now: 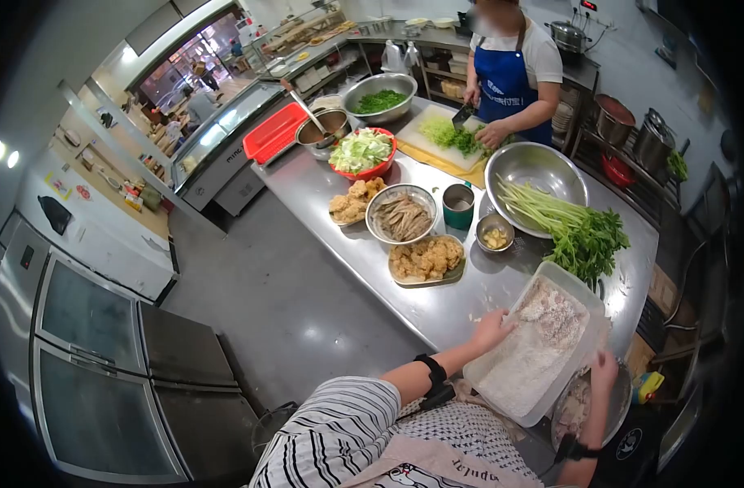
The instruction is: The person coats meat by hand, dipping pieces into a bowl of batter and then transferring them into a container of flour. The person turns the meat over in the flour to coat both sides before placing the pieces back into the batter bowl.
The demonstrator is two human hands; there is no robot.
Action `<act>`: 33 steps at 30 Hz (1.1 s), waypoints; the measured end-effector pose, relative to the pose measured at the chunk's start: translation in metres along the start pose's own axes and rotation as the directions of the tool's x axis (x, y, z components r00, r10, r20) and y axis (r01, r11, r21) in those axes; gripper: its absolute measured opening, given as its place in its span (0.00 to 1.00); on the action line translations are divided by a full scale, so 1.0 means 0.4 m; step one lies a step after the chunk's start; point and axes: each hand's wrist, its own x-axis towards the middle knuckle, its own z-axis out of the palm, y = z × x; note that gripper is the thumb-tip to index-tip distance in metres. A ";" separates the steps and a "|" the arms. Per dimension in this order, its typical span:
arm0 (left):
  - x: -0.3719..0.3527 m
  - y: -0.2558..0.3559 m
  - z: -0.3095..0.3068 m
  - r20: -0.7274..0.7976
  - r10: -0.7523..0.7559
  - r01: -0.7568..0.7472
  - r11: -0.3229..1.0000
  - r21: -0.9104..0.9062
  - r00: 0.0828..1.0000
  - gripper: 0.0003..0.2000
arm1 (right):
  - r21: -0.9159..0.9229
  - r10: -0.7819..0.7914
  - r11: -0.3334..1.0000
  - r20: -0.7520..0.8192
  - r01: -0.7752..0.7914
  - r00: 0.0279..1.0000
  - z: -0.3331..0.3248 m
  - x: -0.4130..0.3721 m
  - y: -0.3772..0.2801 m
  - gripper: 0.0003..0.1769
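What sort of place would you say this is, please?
Most likely a commercial kitchen: a long stainless steel prep table, steel-doored refrigerators, and a person in a blue apron chopping leafy greens on a white cutting board.

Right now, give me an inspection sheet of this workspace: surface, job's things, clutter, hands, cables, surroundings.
Surface: steel table, crowded; crumbs near the tub.
Job's things: tub of flour at the near edge; a bowl is partly hidden under its right side.
Clutter: three dishes of cooked food, cup, small bowl, greens, big steel bowl, red bowl of cabbage.
Hands: left hand on the tub's left rim; right hand at its right side; grip unclear.
Cables: nothing seen on the table.
Surroundings: a person cutting greens on a board at the far end; fridges on the left.
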 end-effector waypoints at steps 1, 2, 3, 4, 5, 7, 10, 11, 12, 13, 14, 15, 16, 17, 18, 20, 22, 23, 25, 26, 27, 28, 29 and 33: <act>-0.001 0.001 -0.001 0.015 -0.021 0.021 1.000 -0.014 1.000 0.22 | -0.192 0.071 0.979 0.034 -0.063 0.997 -0.003 -0.043 0.065 0.18; 0.002 0.001 0.000 0.028 -0.040 0.041 0.999 -0.028 0.999 0.22 | -0.281 0.051 0.959 0.059 -0.032 0.997 0.007 -0.097 0.111 0.20; 0.004 -0.001 -0.001 0.018 -0.038 0.038 0.999 -0.026 0.999 0.22 | -0.367 0.033 0.930 0.084 0.000 0.996 0.021 -0.153 0.159 0.21; 0.004 -0.003 0.001 0.014 -0.019 0.020 0.999 -0.036 1.000 0.22 | -0.451 -0.061 0.891 -0.008 0.051 0.998 0.085 -0.224 0.228 0.23; 0.006 -0.003 0.002 0.011 -0.001 0.001 0.999 -0.046 1.000 0.22 | -0.535 -0.161 0.840 -0.092 0.088 0.983 0.141 -0.257 0.272 0.24; 0.009 -0.002 0.003 0.009 -0.007 0.007 0.999 -0.034 1.000 0.22 | -0.433 -0.041 0.901 -0.017 0.029 0.999 0.121 -0.246 0.163 0.22; 0.011 -0.016 0.015 0.010 0.003 -0.003 1.000 -0.010 1.000 0.22 | -0.150 0.144 0.981 0.151 -0.121 0.978 0.180 -0.210 0.199 0.19; 0.014 -0.019 0.018 -0.001 0.015 -0.015 1.000 -0.002 1.000 0.22 | 0.031 0.186 0.980 0.241 -0.199 0.953 0.205 -0.195 0.234 0.17; 0.010 -0.013 0.015 -0.003 0.017 -0.017 1.000 -0.003 1.000 0.22 | 0.031 0.184 0.980 0.239 -0.197 0.954 0.187 -0.193 0.225 0.17; 0.005 -0.004 0.008 0.016 -0.013 0.013 1.000 -0.017 1.000 0.22 | -0.064 0.214 0.977 0.297 -0.205 0.931 0.134 -0.187 0.156 0.18; 0.003 0.002 -0.002 0.032 -0.044 0.045 0.999 -0.030 0.999 0.22 | -0.158 0.246 0.967 0.352 -0.202 0.903 0.107 -0.177 0.112 0.19; 0.001 0.003 -0.007 0.023 -0.048 0.048 0.998 -0.031 0.999 0.22 | -0.158 0.238 0.969 0.356 -0.192 0.904 0.117 -0.170 0.141 0.19; -0.002 0.005 -0.006 0.015 -0.048 0.048 0.998 -0.031 0.999 0.22 | -0.138 0.190 0.978 0.252 -0.159 0.949 0.121 -0.168 0.174 0.19; -0.003 0.006 -0.003 0.009 -0.046 0.046 0.998 -0.031 0.999 0.22 | -0.121 0.143 0.985 0.142 -0.127 0.980 0.127 -0.166 0.203 0.20; -0.001 0.002 0.003 0.009 -0.045 0.046 0.998 -0.033 0.999 0.22 | -0.139 0.054 0.989 0.046 -0.048 0.997 0.129 -0.178 0.194 0.21; 0.005 -0.009 0.011 -0.005 -0.025 0.025 0.999 -0.021 1.000 0.22 | -0.149 0.019 0.989 0.051 -0.011 0.999 0.152 -0.187 0.180 0.22; 0.006 -0.009 0.013 -0.013 -0.021 0.021 1.000 -0.020 1.000 0.22 | -0.157 -0.016 0.987 0.057 0.025 0.998 0.200 -0.179 0.196 0.23; 0.005 -0.009 0.012 -0.021 -0.019 0.019 1.000 -0.018 1.000 0.22 | -0.005 0.034 0.999 0.053 -0.034 0.998 0.249 -0.166 0.268 0.21; 0.006 -0.010 0.012 -0.011 -0.005 0.005 1.000 -0.010 1.000 0.22 | 0.149 0.087 0.984 0.053 -0.094 0.995 0.255 -0.166 0.270 0.20; 0.008 -0.009 0.011 -0.004 0.009 -0.009 1.000 -0.004 1.000 0.22 | 0.051 0.021 0.998 0.081 -0.025 0.996 0.251 -0.169 0.274 0.14; 0.008 -0.002 0.004 -0.006 0.014 -0.014 1.000 -0.003 1.000 0.22 | -0.046 -0.045 0.998 0.114 0.050 0.992 0.239 -0.166 0.269 0.11; 0.005 0.007 -0.004 0.004 0.001 -0.001 1.000 0.001 1.000 0.22 | -0.045 -0.050 0.997 0.112 0.056 0.992 0.201 -0.161 0.240 0.11; 0.001 0.010 -0.007 0.014 -0.016 0.016 1.000 0.006 1.000 0.22 | 0.024 0.012 1.000 0.121 -0.015 0.993 0.150 -0.162 0.200 0.09; 0.003 -0.007 0.007 -0.006 0.009 -0.009 1.000 -0.005 1.000 0.23 | 0.306 0.143 0.938 0.083 -0.162 0.986 0.098 -0.154 0.255 0.06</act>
